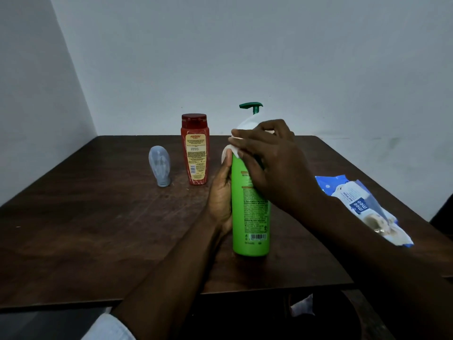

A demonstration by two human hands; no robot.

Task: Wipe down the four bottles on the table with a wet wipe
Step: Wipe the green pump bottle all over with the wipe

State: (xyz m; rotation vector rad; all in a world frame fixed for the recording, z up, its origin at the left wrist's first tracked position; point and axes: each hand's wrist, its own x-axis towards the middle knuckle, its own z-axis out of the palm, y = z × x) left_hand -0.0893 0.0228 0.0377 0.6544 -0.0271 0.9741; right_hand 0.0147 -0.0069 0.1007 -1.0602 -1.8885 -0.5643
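Dark table (98,229), green pump bottle (250,217) upright at its middle.
Our left hand (220,197) grips it, fingers curled round; our right hand (272,163) fingers clamp the wet wipe (245,123) to its shoulder. Red bottle (195,153) reads "Karthika", wipes pack (362,204) "mee mee".

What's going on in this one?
A person is wiping the green pump bottle, which stands upright on the dark wooden table. The left hand grips its side to steady it, while the right hand holds a white wet wipe against its shoulder, just below the pump. A red shampoo bottle and a small grey bottle stand at the back left; the wet wipes pack lies to the right.
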